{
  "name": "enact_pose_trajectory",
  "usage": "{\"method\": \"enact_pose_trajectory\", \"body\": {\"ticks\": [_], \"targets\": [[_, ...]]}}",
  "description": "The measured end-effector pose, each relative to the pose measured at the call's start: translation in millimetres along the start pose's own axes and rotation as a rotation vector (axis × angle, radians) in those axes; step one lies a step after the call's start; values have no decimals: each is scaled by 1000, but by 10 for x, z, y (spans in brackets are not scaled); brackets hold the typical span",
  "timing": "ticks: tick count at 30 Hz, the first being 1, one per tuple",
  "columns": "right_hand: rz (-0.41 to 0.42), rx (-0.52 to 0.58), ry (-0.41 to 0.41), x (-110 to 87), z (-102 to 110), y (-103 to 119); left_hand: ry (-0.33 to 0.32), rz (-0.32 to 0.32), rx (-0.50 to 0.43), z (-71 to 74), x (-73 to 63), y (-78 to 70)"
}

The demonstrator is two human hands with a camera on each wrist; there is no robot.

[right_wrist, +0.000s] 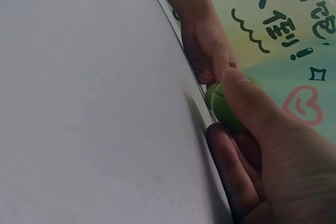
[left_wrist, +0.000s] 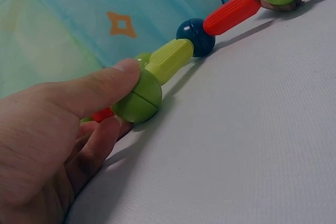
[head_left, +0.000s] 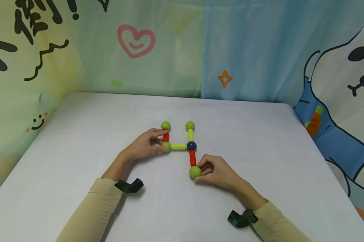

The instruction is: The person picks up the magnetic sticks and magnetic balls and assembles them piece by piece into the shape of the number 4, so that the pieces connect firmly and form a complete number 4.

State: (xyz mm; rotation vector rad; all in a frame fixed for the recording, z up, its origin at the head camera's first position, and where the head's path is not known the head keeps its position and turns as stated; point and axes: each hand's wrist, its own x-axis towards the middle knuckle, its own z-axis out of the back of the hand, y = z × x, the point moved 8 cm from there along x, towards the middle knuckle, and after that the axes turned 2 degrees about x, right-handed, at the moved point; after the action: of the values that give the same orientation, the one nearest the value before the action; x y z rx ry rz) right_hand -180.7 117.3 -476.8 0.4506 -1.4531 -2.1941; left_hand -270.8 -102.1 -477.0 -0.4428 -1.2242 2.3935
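A toy structure of coloured rods and balls lies on the white table. My left hand pinches the green ball at its left corner, with a finger along the left red rod that leads to another green ball. A yellow-green rod runs right to the dark blue ball. From there one yellow-green rod points away to a green ball, and a red rod points toward me. My right hand grips the near green ball.
Printed curtains hang behind the table and along its left side. On the right stands a curtain with a large cartoon animal. Black devices sit on the left wrist and the right wrist.
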Motion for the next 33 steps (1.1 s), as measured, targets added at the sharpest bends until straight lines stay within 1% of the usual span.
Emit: {"method": "enact_pose_trajectory", "body": {"ticks": [11,25,29,33], "targets": [[1,-8,-19,11,3,17,-8,-4,-1,13,-7,-14],[2,-2,-23,5,12,29,-6,-7,-7,7,-8,-18],[1,-2,-24,3,11,30,-4,-4,-3,4,-7,-17],[-9,-6,-24,-3,7,17,1,12,-9,-9,-10,-12]]}}
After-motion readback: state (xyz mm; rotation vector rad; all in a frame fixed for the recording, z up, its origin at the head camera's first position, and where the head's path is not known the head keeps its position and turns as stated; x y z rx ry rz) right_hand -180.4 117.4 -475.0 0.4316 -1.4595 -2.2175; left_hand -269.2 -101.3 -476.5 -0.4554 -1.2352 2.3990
